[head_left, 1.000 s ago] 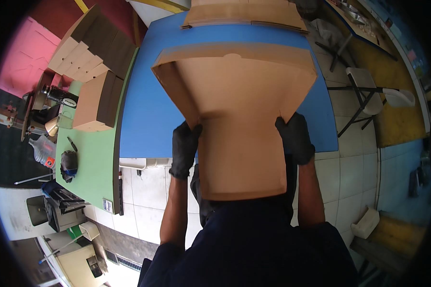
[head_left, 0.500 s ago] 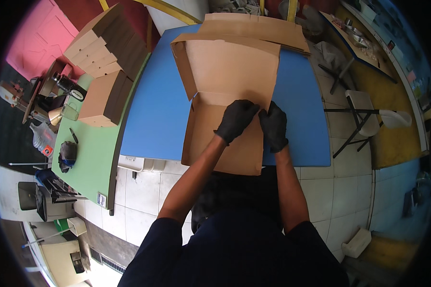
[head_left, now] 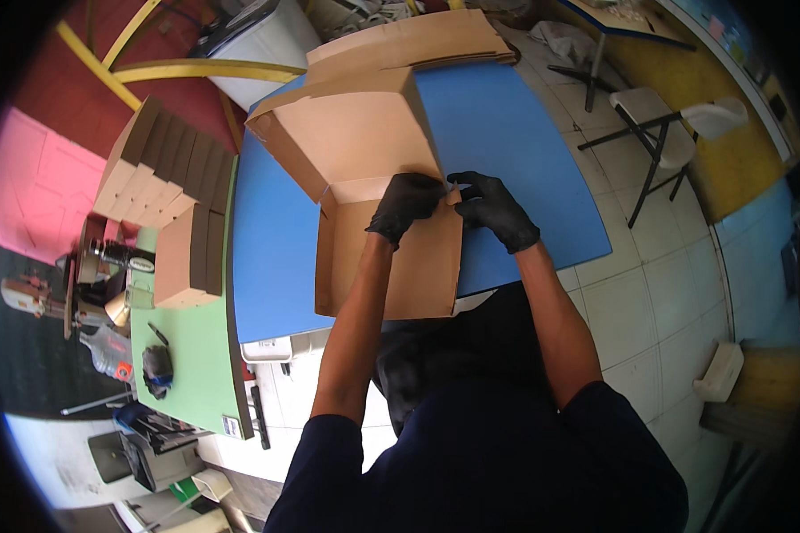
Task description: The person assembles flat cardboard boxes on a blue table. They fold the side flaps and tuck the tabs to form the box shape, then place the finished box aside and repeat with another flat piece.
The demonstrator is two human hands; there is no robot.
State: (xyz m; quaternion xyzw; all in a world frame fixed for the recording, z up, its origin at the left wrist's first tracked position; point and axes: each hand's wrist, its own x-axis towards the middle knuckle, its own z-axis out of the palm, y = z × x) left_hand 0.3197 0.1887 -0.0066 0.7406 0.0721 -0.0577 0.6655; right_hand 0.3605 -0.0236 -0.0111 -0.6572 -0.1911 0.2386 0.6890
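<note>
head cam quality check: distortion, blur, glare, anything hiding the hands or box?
Head view: strong fisheye, the blue table edges bow and a black vignette rings the frame; centre is sharp, left hand and right hand crisp on the cardboard box; even daylight, soft shadows, no glare; black gloves hide finger detail.

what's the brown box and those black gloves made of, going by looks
The brown flat-pack box looks like matte corrugated cardboard: uniform tan faces, creased fold lines, stiff flaps. The black gloves on the left hand and right hand look like thin nitrile or latex, tight against the fingers with a faint sheen; which of the two cannot be told.
</note>
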